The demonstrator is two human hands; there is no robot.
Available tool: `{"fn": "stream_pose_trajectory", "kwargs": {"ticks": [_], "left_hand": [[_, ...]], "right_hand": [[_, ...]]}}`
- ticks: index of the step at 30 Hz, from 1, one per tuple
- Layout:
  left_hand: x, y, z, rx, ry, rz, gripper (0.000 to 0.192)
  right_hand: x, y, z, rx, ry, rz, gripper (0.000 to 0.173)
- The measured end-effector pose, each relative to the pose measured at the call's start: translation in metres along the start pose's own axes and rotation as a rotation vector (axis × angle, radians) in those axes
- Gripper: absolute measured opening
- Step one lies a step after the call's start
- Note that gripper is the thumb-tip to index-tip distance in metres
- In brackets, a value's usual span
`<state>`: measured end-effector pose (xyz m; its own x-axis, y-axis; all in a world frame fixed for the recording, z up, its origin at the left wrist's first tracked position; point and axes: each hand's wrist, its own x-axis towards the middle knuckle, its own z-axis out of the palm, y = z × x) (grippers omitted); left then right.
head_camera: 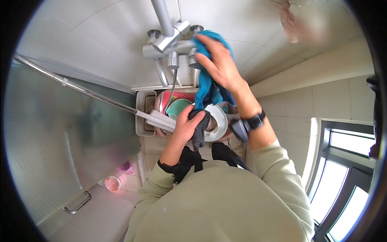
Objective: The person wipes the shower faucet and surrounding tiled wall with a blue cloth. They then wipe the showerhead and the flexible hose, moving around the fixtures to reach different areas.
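My right hand point(222, 60) presses a blue cloth point(225, 45) over the right end of a silver wall-mounted shower mixer point(172, 48). The cloth hangs down from there in folds towards my other hand. My left hand point(184, 125) grips a dark grey cloth point(199, 130) lower down, next to the tail of the blue one. Whether the two cloths are joined is hidden. Just right of the grey cloth is a white plastic ring-shaped piece point(222, 124). A green basin point(180, 109) sits behind my left hand.
A metal shower pipe point(90, 96) crosses the left side to a white hand shower point(160, 121). Beside it stands a clear plastic bin point(139, 113). A frosted glass panel point(75, 136) with a metal handle point(78, 203) fills the left. A pink bucket point(113, 183) stands on the floor.
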<state>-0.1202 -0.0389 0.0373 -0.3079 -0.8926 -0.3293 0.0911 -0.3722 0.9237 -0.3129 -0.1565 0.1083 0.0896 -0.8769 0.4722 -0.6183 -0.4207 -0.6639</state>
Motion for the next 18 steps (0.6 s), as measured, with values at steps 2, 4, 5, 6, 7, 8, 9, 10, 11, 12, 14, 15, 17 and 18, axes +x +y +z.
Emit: {"fn": "stream_pose_trajectory", "kwargs": {"ticks": [2, 4, 5, 6, 7, 8, 9, 10, 11, 12, 14, 15, 17, 18], "left_hand": [[0.013, 0.009, 0.008, 0.031, -0.019, 0.056, 0.024], [0.021, 0.016, 0.016, -0.061, -0.050, 0.129, 0.020], [0.025, 0.019, 0.018, -0.061, -0.026, 0.077, 0.019], [0.027, 0.021, 0.019, -0.080, -0.022, 0.060, 0.019], [0.028, 0.022, 0.019, -0.100, -0.015, 0.040, 0.019], [0.028, 0.022, 0.018, -0.071, 0.007, 0.049, 0.019], [0.025, 0.020, 0.016, -0.054, 0.002, 0.061, 0.020], [0.024, 0.019, 0.015, -0.045, 0.006, 0.086, 0.021], [0.021, 0.016, 0.012, -0.042, 0.019, 0.090, 0.022], [0.016, 0.013, 0.009, -0.061, 0.015, 0.065, 0.022], [0.007, 0.007, 0.001, -0.042, 0.026, 0.017, 0.022], [0.004, 0.005, -0.002, -0.043, 0.022, 0.000, 0.022], [0.001, 0.002, -0.006, -0.026, 0.041, 0.006, 0.022], [0.002, 0.001, -0.005, -0.047, 0.045, 0.001, 0.022]], "right_hand": [[0.043, 0.007, 0.016, -0.078, -0.194, -0.032, 0.045], [0.069, 0.020, 0.027, -0.189, -0.253, 0.005, 0.039], [0.077, 0.027, 0.031, -0.261, -0.233, -0.025, 0.039], [0.083, 0.032, 0.039, -0.351, -0.260, 0.006, 0.038], [0.085, 0.034, 0.048, -0.446, -0.238, 0.041, 0.038], [0.082, 0.035, 0.054, -0.414, -0.159, 0.080, 0.031], [0.074, 0.033, 0.059, -0.360, -0.096, 0.132, 0.030], [0.064, 0.029, 0.063, -0.311, 0.008, 0.147, 0.028], [0.054, 0.024, 0.067, -0.251, 0.123, 0.105, 0.026], [0.039, 0.019, 0.064, -0.209, 0.233, 0.098, 0.023], [0.008, 0.012, 0.047, 0.087, 0.319, 0.338, 0.030], [-0.004, 0.013, 0.032, -0.042, 0.252, 0.452, 0.033], [-0.010, 0.012, 0.017, 0.339, 0.391, 0.574, 0.033], [-0.005, 0.013, 0.014, 0.375, 0.320, 0.339, 0.032]]}}
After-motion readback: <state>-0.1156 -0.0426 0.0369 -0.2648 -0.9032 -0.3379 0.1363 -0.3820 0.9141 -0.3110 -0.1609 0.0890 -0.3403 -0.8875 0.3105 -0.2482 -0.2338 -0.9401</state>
